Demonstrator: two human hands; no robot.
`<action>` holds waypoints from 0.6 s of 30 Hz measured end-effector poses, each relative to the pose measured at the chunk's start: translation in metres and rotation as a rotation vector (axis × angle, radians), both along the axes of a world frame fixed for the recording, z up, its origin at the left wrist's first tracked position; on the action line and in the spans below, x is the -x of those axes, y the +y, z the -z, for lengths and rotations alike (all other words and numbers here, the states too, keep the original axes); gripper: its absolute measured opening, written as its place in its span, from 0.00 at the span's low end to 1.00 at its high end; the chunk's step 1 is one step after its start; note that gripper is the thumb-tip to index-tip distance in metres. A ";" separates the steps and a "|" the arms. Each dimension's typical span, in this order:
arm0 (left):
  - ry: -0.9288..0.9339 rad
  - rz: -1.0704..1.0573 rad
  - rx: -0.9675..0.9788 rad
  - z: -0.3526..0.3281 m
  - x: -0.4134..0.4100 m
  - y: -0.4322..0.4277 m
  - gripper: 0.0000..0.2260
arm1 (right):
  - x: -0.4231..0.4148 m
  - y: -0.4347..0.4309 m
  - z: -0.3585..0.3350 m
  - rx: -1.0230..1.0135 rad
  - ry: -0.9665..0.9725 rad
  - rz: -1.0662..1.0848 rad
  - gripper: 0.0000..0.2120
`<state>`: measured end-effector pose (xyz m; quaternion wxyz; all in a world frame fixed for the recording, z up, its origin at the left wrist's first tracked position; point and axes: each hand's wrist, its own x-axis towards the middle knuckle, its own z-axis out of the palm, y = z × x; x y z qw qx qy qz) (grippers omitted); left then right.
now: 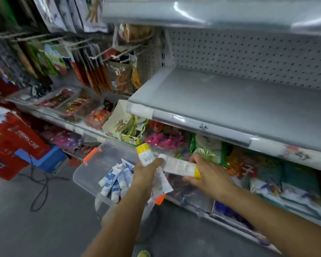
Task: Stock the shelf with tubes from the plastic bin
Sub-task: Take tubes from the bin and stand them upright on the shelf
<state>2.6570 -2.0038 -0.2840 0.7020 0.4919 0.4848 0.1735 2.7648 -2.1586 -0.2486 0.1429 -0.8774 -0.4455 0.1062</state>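
Note:
My left hand (145, 173) grips a white tube with a yellow cap (146, 154), cap pointing up. My right hand (208, 175) holds a second white tube with a yellow cap (178, 166) lying sideways, cap to the right. Both hands hover above the clear plastic bin (93, 169) on the floor, which has orange latches and holds several small blue-and-white tubes (117, 179). The bare grey shelf (220, 102) stretches above and to the right of my hands.
Below the grey shelf a lower shelf (230, 216) is packed with bagged goods. To the left, snack packets hang on pegs (100, 75) over trays of packets. A red bag (13, 141), a blue box (50, 158) and a black cable (41, 186) lie on the floor.

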 end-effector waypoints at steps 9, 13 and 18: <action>-0.156 0.247 -0.222 -0.125 -0.038 -0.143 0.13 | -0.018 -0.160 -0.107 -0.030 -0.219 0.109 0.23; -0.294 0.397 -0.284 -0.174 -0.055 -0.200 0.11 | -0.032 -0.228 -0.151 -0.183 -0.102 0.303 0.17; -0.351 0.545 -0.358 -0.233 -0.086 -0.252 0.17 | -0.050 -0.290 -0.199 -0.681 0.238 0.465 0.08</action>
